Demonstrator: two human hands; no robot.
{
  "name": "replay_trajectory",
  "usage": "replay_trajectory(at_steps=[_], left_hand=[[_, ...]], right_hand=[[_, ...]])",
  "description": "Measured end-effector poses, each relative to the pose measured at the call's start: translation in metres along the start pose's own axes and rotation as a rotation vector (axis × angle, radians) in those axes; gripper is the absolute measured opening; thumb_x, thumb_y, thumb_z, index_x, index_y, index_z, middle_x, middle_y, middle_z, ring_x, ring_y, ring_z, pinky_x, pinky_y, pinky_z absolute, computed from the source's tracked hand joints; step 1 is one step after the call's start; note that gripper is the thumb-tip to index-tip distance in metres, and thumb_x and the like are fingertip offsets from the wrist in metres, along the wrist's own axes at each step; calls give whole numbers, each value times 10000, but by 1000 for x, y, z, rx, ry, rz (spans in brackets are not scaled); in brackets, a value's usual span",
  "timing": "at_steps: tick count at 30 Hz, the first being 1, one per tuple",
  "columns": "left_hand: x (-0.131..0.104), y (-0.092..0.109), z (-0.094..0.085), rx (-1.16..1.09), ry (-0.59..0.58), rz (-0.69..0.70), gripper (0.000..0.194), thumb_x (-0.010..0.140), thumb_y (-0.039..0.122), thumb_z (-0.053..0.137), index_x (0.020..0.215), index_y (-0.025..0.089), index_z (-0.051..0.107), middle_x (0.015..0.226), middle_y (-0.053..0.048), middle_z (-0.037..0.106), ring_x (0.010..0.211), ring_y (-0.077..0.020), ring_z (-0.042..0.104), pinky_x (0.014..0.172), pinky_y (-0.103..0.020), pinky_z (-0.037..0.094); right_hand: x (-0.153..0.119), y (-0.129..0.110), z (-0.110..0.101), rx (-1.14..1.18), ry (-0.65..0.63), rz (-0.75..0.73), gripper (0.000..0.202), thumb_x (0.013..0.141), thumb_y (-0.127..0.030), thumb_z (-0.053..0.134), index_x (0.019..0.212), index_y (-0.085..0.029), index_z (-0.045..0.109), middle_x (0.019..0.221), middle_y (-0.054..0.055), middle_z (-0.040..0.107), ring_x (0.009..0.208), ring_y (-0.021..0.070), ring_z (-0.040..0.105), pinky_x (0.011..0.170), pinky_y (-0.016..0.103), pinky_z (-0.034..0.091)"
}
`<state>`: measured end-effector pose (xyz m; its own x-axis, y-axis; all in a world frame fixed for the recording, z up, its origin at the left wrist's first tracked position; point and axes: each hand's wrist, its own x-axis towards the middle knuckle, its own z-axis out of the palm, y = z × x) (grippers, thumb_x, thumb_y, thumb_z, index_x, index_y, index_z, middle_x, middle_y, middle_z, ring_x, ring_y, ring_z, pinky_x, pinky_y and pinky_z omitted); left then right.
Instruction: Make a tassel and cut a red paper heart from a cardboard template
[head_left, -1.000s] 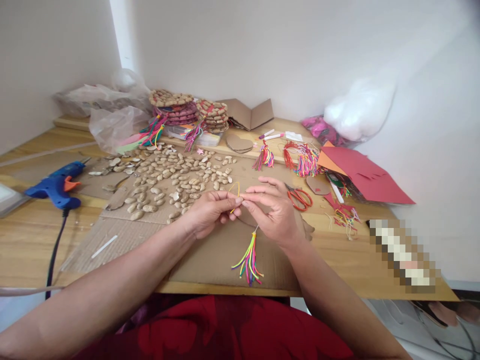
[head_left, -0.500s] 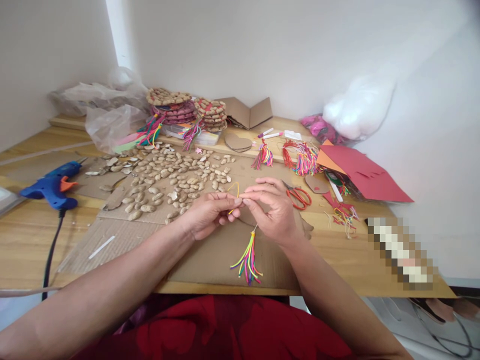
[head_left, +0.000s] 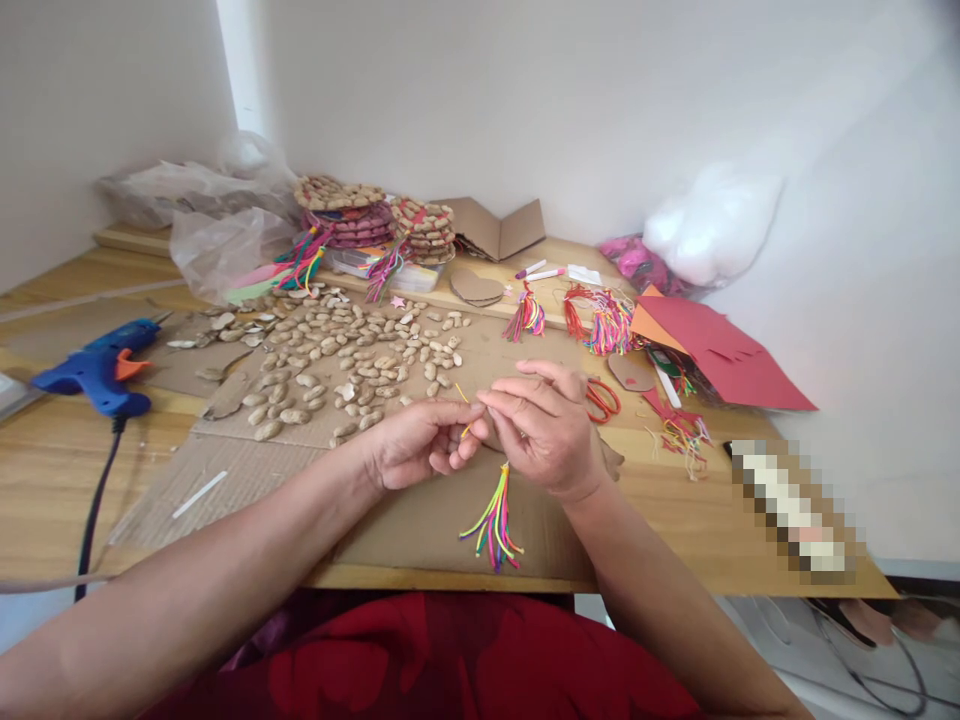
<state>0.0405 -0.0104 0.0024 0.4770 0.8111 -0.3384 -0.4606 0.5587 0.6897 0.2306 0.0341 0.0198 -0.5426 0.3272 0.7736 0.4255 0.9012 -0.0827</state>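
Observation:
My left hand (head_left: pixel 429 440) is closed in a pinch on a short yellow cord (head_left: pixel 466 430), whose ends stick out above and below the fingers. Fingertips of my right hand (head_left: pixel 544 425) meet those of the left and are pinched together; what lies between them is mostly hidden. Below the right hand a multicoloured tassel (head_left: pixel 495 520) of yellow, green, pink and purple cords hangs by a thin pale string that runs up under that hand. Both hands are above a brown cardboard sheet (head_left: pixel 420 530).
Many peanuts (head_left: pixel 367 350) spread over the cardboard left of the hands. A blue glue gun (head_left: pixel 101 368) lies at far left. Red-handled scissors (head_left: pixel 602 400) sit partly behind the right hand. More tassels (head_left: pixel 611 320), red paper (head_left: pixel 739 350) and stacked peanut pieces (head_left: pixel 424 230) are farther back.
The yellow cord's loop above my left fingers has shrunk to a short straight end. My right hand has shifted slightly, covering more of the scissors and the tassel's string.

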Motion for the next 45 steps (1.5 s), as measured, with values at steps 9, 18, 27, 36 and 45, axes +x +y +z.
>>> replay_trajectory(at_steps=[9, 18, 27, 36, 45], left_hand=[[-4, -1, 2, -95, -141, -110, 325, 903, 319, 566, 674, 109, 660, 484, -46, 543, 373, -96, 468, 317, -137, 199], [-5, -5, 4, -102, -247, -125, 379, 947, 365, 541, 628, 162, 514, 508, -44, 560, 399, -103, 473, 314, -135, 227], [-9, 4, 5, 83, -174, 42, 368, 909, 420, 646, 675, 140, 595, 492, -9, 516, 399, -71, 408, 354, -154, 185], [-7, 15, 2, 251, 45, 162, 399, 799, 520, 758, 752, 132, 682, 562, -16, 598, 469, -78, 498, 397, -156, 276], [7, 4, -6, 568, 104, 212, 457, 791, 477, 773, 1108, 153, 719, 780, -47, 740, 634, -119, 625, 545, -205, 462]], right_hand=[[0, -1, 0, 26, 32, -28, 148, 861, -191, 731, 983, -271, 759, 939, -22, 790, 1078, 261, 622, 911, 426, 486], [4, -7, 2, 302, -1, 174, 141, 817, -124, 626, 839, -238, 706, 828, 19, 723, 884, 217, 645, 931, 451, 521], [1, 10, -2, 613, -341, 435, 226, 976, -246, 566, 1146, -250, 715, 1071, 54, 716, 1034, 191, 639, 928, 368, 483], [-2, 22, -1, 885, -407, 915, 306, 868, -495, 698, 861, -193, 747, 689, -7, 612, 626, 119, 511, 607, 274, 399], [-2, 25, 1, 1031, -331, 1043, 362, 888, -540, 651, 937, -207, 787, 722, 2, 617, 623, 101, 543, 505, 220, 375]])
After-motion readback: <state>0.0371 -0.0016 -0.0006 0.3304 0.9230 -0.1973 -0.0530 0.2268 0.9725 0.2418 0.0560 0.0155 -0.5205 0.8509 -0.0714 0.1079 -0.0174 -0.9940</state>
